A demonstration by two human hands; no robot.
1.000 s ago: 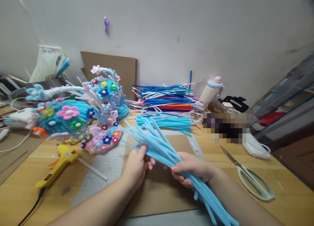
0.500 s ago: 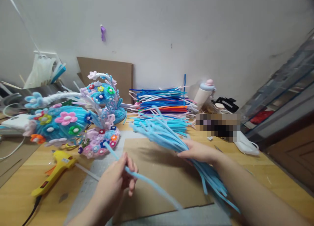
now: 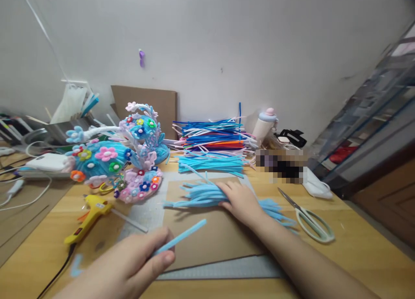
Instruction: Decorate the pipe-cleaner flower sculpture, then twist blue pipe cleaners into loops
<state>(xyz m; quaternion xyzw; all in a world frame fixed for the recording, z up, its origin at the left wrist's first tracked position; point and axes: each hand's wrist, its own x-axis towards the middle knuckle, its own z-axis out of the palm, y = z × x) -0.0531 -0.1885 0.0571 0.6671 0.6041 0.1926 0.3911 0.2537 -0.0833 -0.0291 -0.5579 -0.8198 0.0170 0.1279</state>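
My left hand (image 3: 147, 255) pinches a single light blue pipe cleaner (image 3: 186, 235) between thumb and fingers. One end of it points up and right over the cardboard sheet (image 3: 214, 242); a light blue piece showing left of the wrist may be its other end. On that sheet lies a loose bundle of light blue pipe cleaners (image 3: 199, 194). My right hand (image 3: 241, 199) is closed over the bundle's middle, and the strands stick out on both sides. Scissors (image 3: 306, 217) with pale green handles rest to the right of my right hand.
A yellow glue gun (image 3: 89, 219) lies at left. Behind it stand blue baskets decorated with felt-like flowers (image 3: 105, 160). Sorted pipe cleaners (image 3: 210, 136) are stacked at the back, with a white bottle (image 3: 264, 125) beside them. A cutting mat (image 3: 223, 268) shows under the cardboard.
My right hand has lowered the bundle onto the cardboard, uncovering the scissors. My left hand has moved down and left with the single pipe cleaner. The view has shifted slightly.
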